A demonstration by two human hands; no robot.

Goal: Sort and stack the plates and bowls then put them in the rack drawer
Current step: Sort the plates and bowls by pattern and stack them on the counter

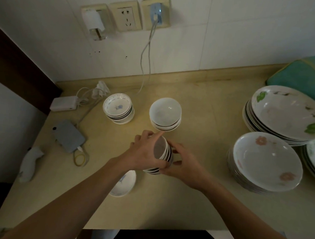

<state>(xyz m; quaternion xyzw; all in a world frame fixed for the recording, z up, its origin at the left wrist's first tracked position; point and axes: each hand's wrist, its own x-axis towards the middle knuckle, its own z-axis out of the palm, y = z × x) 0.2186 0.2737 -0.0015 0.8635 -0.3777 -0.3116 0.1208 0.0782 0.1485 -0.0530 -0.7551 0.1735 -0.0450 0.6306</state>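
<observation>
At the counter's middle, my left hand (144, 151) and my right hand (183, 162) grip a stack of small white bowls (162, 149), tilted toward the left, from both sides. More small dishes (151, 170) lie under it. Behind stand a stack of plain white bowls (165, 113) and a stack of blue-patterned bowls (118, 108). A single blue-patterned dish (125, 184) lies under my left forearm. On the right stand stacks of large flowered plates: pink flowers (265, 162) in front, green leaves (284, 113) behind.
A phone (68, 135) on a cable, a white charger (63, 103), crumpled tissues (30, 161) and a yellow band lie on the left of the beige counter (200, 96). A teal bag (305, 76) sits back right. Wall sockets with plugs hang above.
</observation>
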